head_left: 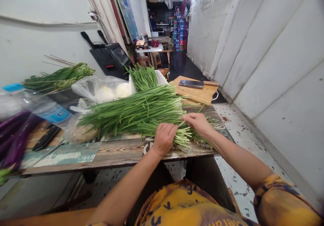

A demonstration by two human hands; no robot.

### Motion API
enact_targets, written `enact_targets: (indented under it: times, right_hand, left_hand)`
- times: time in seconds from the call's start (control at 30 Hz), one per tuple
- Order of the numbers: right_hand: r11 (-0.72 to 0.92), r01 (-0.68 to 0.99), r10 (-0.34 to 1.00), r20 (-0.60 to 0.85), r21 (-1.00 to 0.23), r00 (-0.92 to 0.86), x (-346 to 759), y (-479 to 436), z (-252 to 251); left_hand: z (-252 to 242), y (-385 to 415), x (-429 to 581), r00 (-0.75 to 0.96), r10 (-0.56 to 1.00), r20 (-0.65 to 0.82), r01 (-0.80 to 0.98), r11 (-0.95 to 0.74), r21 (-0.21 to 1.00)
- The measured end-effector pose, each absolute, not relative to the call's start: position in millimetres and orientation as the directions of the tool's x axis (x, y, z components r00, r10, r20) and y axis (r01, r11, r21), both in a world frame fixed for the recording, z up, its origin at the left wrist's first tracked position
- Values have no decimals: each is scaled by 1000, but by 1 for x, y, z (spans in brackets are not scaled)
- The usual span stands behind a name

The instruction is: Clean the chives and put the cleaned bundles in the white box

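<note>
A large heap of garlic chives point(136, 106) lies across the table, pale stem ends pointing right. My left hand point(164, 139) is closed around a smaller bunch of garlic chives point(183, 136) at the near side of the heap, and the stems stick out past its fingers. Just to the right, my right hand point(197, 123) is closed in a pinch at the stem ends, with a thin chive stalk at its fingertips. Loose chive scraps point(211, 121) lie under and beyond the right hand.
Behind the heap stands a white basket point(161, 78) with more chives. A cleaver point(191, 83) rests on a wooden cutting board point(184, 91) at back right. To the left are a plastic bottle point(43, 106), purple eggplants point(19, 141), a black-handled knife point(47, 138) and bagged white vegetables point(105, 92).
</note>
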State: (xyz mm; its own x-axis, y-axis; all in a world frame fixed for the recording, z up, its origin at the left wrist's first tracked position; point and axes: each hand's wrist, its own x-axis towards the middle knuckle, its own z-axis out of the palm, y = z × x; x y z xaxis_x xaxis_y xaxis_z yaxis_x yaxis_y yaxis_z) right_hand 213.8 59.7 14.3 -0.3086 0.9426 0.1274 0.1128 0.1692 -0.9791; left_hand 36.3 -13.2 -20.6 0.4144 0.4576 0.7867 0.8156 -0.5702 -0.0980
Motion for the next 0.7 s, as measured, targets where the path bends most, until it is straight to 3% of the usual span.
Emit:
enact_targets:
  times: [0.07,0.13,0.23,0.37,0.5,0.7]
  right_hand:
    - [126,71,976,111,-990,-185,220,64,18]
    - [161,146,978,138,-976,-155,226,67,24]
    - [322,338,922,210,-884,-326,228,63,32]
    - [532,342,745,236,-775,-624,222,57,30]
    - [596,383,729,275,-706,-626,220,56,27]
    - [762,450,636,410,-466,-653,222,51,35]
  left_hand:
    - [-20,-13,36,413,458,788,816,-570,-97]
    - [-20,-13,36,415,456,787,816,-570,-100]
    - [-20,-13,36,417,454,787,821,-560,-111]
    - [-20,-13,37,417,472,777,826,-554,-108]
    - [-20,-14,38,419,485,768,833,-542,-111]
    - [-20,-13,38,431,476,766,831,-541,-131]
